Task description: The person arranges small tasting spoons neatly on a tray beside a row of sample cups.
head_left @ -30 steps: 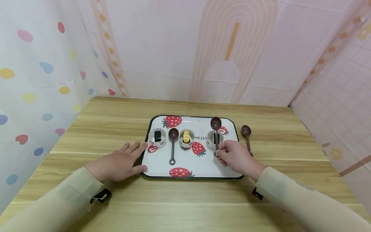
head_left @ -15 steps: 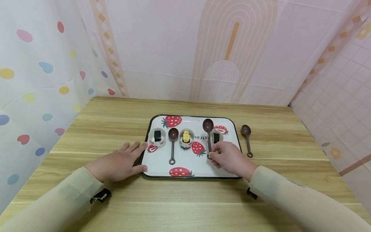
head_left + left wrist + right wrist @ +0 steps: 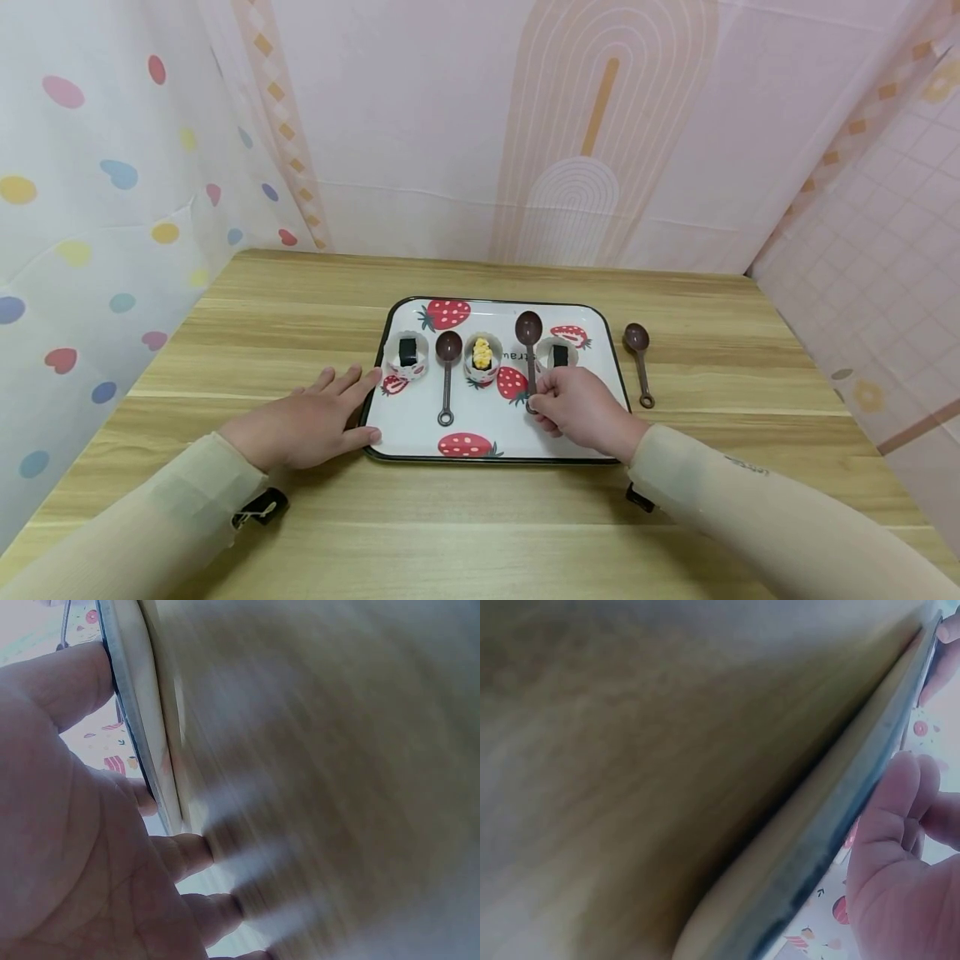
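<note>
In the head view my right hand (image 3: 581, 408) pinches the handle end of a brown measuring spoon (image 3: 528, 327), its bowl pointing away over the tray. Just right of that spoon stands a paper cup (image 3: 546, 343) with a black-wrapped sushi piece (image 3: 560, 356). My left hand (image 3: 307, 425) has its fingers spread, thumb and fingertips touching the left rim of the strawberry tray (image 3: 420, 429). A second brown spoon (image 3: 448, 347) lies on the tray between a cup with black-wrapped sushi (image 3: 407, 352) and a cup with yellow-topped sushi (image 3: 482, 354).
A third brown spoon (image 3: 637, 337) lies on the wooden table (image 3: 450, 533) just right of the tray. Patterned curtains (image 3: 420, 125) hang behind the table and at both sides. The tray's dark raised rim (image 3: 495, 461) runs along the front.
My right hand has moved left with the spoon, from over the right cup to the space between it and the yellow-topped sushi. The left hand has stayed in place.
</note>
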`<state>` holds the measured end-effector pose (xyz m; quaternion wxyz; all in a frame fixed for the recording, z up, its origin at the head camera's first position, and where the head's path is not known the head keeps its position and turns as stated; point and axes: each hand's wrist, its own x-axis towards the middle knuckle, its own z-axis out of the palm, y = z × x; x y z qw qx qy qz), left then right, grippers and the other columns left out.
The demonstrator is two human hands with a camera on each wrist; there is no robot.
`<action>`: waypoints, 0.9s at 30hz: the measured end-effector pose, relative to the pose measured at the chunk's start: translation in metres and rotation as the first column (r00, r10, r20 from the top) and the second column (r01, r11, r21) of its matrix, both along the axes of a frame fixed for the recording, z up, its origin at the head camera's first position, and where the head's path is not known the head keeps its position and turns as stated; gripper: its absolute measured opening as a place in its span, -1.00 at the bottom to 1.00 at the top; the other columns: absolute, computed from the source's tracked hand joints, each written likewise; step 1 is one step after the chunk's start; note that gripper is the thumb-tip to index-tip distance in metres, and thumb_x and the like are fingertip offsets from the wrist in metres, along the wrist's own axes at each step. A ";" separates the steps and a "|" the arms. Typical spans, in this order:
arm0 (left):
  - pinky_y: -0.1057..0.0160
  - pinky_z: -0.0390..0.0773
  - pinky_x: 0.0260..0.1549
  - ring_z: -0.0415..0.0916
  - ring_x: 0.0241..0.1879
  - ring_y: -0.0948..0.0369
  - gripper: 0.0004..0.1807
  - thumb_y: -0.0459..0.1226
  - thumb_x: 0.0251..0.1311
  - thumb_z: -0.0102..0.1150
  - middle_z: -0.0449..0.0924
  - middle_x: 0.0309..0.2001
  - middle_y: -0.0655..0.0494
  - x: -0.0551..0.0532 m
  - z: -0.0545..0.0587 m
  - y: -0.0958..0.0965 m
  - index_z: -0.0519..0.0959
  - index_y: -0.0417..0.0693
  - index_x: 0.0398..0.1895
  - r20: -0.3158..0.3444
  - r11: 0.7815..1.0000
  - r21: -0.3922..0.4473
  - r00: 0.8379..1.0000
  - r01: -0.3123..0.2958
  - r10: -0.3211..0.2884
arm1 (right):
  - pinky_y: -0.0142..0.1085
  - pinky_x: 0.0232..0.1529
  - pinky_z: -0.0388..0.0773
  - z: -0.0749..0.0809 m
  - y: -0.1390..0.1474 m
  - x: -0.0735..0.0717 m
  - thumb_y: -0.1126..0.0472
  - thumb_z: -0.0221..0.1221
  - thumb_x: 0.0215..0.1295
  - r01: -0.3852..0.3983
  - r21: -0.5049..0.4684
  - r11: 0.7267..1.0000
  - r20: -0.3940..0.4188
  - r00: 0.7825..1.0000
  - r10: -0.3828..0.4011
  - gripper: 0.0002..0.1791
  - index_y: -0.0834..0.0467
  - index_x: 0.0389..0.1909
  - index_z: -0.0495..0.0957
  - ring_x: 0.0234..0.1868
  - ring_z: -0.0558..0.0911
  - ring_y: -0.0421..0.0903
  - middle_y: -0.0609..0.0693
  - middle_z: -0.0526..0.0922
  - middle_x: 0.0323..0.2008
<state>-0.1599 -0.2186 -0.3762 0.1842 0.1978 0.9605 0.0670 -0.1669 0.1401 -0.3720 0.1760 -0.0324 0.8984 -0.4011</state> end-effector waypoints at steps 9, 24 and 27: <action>-0.61 0.20 0.32 -0.05 0.55 -0.56 0.04 0.34 0.44 0.01 0.02 0.64 -0.40 0.000 0.000 0.000 0.01 -0.10 0.72 0.004 1.000 -0.001 1.000 -0.004 0.004 | -0.36 -0.48 0.50 -0.002 -0.006 -0.004 0.26 0.23 0.50 0.012 0.029 1.000 0.043 0.999 -0.013 -0.83 0.16 -0.35 0.68 -0.47 0.58 -0.13 0.01 0.69 -0.49; -0.61 0.20 0.32 -0.06 0.55 -0.56 0.04 0.34 0.45 0.01 0.00 0.65 -0.40 0.000 -0.001 0.000 0.00 -0.09 0.72 0.010 1.000 0.000 1.000 -0.004 0.004 | -0.39 -0.52 0.45 -0.008 -0.011 -0.008 0.23 0.26 0.49 0.020 0.077 0.997 0.079 0.997 -0.026 -0.80 0.13 -0.39 0.68 -0.52 0.54 -0.15 0.01 0.67 -0.52; -0.61 0.20 0.32 -0.06 0.55 -0.56 0.04 0.34 0.45 0.01 0.00 0.65 -0.40 0.000 -0.001 0.000 0.00 -0.09 0.72 0.011 1.000 0.001 1.000 -0.005 0.005 | -0.39 -0.53 0.43 -0.008 -0.013 -0.008 0.22 0.27 0.49 0.022 0.084 0.996 0.087 0.996 -0.029 -0.79 0.13 -0.41 0.68 -0.53 0.53 -0.15 0.01 0.66 -0.53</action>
